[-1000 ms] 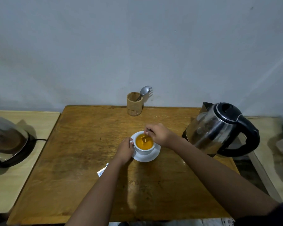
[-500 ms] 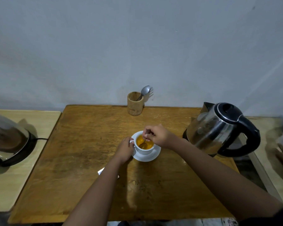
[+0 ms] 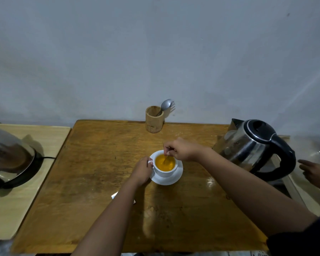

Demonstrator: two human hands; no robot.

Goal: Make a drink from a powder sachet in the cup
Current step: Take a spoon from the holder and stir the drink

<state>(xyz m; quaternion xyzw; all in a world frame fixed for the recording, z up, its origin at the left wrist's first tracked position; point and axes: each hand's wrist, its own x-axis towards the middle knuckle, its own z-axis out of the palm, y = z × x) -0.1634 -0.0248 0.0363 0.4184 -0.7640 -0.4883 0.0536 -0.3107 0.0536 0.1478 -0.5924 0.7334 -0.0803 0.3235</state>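
A white cup (image 3: 164,172) full of orange drink stands on a white saucer (image 3: 171,180) in the middle of the wooden table (image 3: 92,174). My left hand (image 3: 141,170) grips the cup's handle on its left side. My right hand (image 3: 181,149) hovers over the cup's far rim, pinching a spoon (image 3: 167,159) whose bowl dips into the liquid. A white sachet (image 3: 115,195) lies on the table, mostly hidden under my left forearm.
A steel and black electric kettle (image 3: 255,146) stands at the table's right edge. A wooden holder (image 3: 154,119) with a spoon and a fork sits by the back wall. Another shiny appliance (image 3: 9,157) rests on the pale side table at left. Another person's hand (image 3: 316,171) shows at far right.
My right hand has shifted slightly over the cup, moving the spoon round in the drink. My left hand stays on the handle. Another person's hand has come into view at right.
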